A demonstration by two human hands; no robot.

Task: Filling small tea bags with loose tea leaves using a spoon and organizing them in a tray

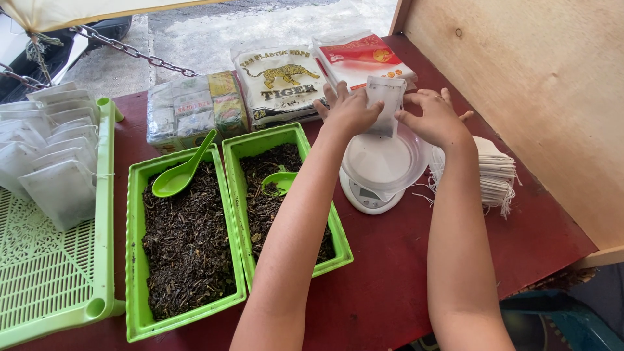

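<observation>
My left hand (350,110) and my right hand (434,118) together hold a small white filter bag (385,104) upright over the clear bowl (383,162) of a white kitchen scale (365,198). The fingers of both hands pinch the bag's sides. A stack of empty white filter bags with strings (494,172) lies just right of the scale. Two green trays of dark loose tea (185,240) (273,169) sit to the left, each with a green scoop (182,172) (281,181) in it.
A green slatted tray (58,279) at the far left holds several filled bags (58,185). Packets of tea and plastic bags (195,107) (279,81) (361,58) lie at the back of the red table (403,260). A wooden panel (546,97) stands on the right.
</observation>
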